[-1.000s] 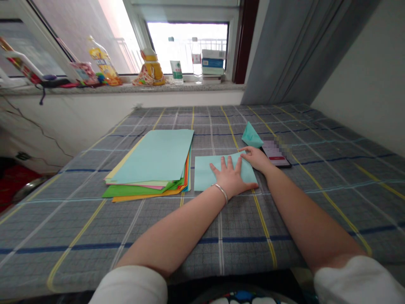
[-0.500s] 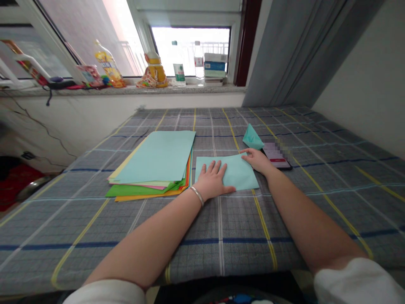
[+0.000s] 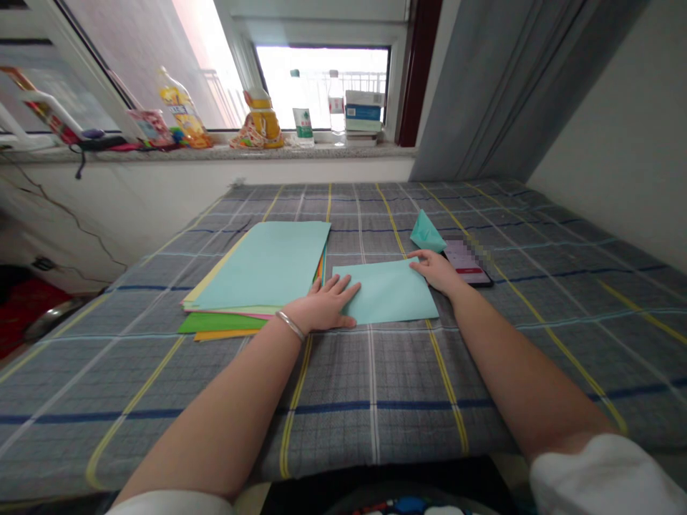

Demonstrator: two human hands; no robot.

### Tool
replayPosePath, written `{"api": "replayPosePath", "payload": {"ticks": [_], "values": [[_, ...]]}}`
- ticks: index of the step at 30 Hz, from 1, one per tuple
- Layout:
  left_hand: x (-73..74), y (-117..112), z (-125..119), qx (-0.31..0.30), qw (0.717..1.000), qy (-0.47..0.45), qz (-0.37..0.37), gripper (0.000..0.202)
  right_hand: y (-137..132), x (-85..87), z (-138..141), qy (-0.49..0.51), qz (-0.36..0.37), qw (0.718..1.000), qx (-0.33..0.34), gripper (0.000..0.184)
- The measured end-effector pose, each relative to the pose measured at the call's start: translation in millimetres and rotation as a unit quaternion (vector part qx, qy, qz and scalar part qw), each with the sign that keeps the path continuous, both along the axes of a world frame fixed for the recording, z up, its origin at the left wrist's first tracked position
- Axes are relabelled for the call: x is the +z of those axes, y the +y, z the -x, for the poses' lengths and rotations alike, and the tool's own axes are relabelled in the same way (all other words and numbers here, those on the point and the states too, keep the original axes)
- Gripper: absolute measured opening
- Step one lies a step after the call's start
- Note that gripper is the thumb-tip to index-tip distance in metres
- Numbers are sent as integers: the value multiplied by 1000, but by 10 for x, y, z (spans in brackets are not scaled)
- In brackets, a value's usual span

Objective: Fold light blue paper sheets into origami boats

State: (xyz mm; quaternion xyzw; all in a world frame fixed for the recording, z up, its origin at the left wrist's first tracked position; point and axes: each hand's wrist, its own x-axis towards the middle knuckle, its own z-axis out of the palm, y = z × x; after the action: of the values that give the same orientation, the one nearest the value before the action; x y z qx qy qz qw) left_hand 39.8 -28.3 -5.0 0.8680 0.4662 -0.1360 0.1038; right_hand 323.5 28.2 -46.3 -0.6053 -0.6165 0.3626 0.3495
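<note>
A light blue sheet of paper [image 3: 386, 290], seemingly folded over, lies flat on the checked cloth in front of me. My left hand [image 3: 325, 304] rests palm down with fingers spread over the paper's left edge, its wrist side beside the paper stack. At the far right corner, my right hand [image 3: 436, 272] has thumb and forefinger closed on the paper's edge; its other fingers are partly hidden. The stack of coloured paper [image 3: 262, 261], light blue on top with yellow, green and orange beneath, lies to the left.
Beyond my right hand stands a folded teal paper shape [image 3: 426, 232], next to a phone [image 3: 469, 265] with a lit screen. Bottles, a yellow flask [image 3: 262, 118] and small boxes [image 3: 363, 114] line the windowsill [image 3: 215, 155]. A grey curtain [image 3: 466, 93] hangs at the right.
My left hand has slid left across the paper, from its middle to its left edge. My right hand stays at the far right corner.
</note>
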Motion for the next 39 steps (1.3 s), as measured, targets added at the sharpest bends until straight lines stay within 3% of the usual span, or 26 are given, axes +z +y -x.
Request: {"api": "replayPosePath", "payload": {"ticks": [5,9,12,17,22,25,28,31,33,37,39], "values": [[42,15,44,-11,1000,-8,20,76,19,-13,-33,-42,-43,998,-36,34],[-28,-73,-78,-4,999,-26,-36,76,35,-33,-53,-40,-36,998,-36,32],[-90,-151,-226,-83,986,-81,-116,70,42,-47,-55,-37,-34,998,-33,31],[-127,-144,-362,-214,953,-143,-163,41,56,-68,-54,-54,-42,997,-42,30],[-99,-114,-368,-246,937,-121,-216,27,50,-92,-55,-71,-91,989,-88,33],[-98,-129,-382,-243,933,-111,-240,22,40,-99,-71,-25,-128,986,-106,37],[-107,-142,-405,-231,932,-107,-256,22,-5,-46,-90,1,-152,986,-74,33],[-105,-147,-417,-222,933,-100,-264,21,-139,79,-65,-81,-190,977,-50,26],[-96,-148,-417,-209,936,-92,-269,20,-280,168,-6,-135,-189,973,-8,24],[-72,-142,-401,-156,945,-83,-275,22,-577,280,180,-194,-177,955,137,24],[-61,-133,-387,-115,948,-86,-284,24,-678,310,267,-232,-207,938,155,22]]}}
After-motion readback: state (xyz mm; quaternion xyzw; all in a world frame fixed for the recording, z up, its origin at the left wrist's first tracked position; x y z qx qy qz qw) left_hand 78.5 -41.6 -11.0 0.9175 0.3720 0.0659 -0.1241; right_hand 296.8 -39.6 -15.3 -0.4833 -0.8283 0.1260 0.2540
